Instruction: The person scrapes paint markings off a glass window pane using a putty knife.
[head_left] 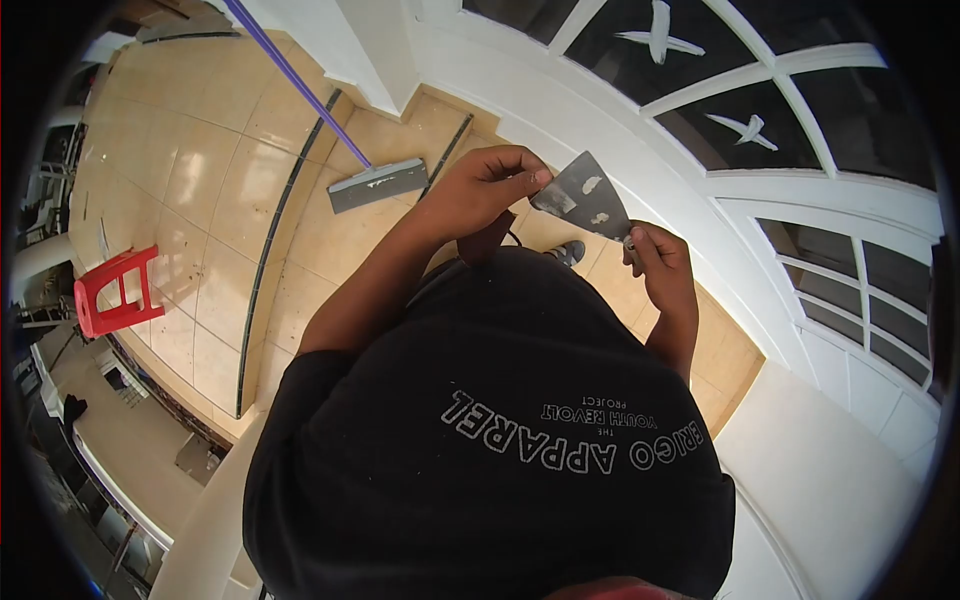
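A putty knife (pixel 583 196) with a grey, roughly triangular blade is held up in front of my chest. Pale patches of dried filler mark the blade. My left hand (pixel 490 188) is closed, its thumb and forefinger pinching the blade's left corner. Under that hand hangs a dark brown flat piece (pixel 486 240), partly covered by the fingers. My right hand (pixel 662 268) closes around the narrow lower right end of the knife, hiding most of its handle. Below both hands, my black T-shirt (pixel 500 400) fills the middle of the view.
A wide grey floor-tool head (pixel 377 186) on a purple pole (pixel 290 75) rests on the tiled step. A red plastic stool (pixel 120 290) stands at left. Dark-edged steps (pixel 270 240) cross the floor. White-framed panes (pixel 740 125) with white crosses rise at right. A sandalled foot (pixel 570 252) shows below the blade.
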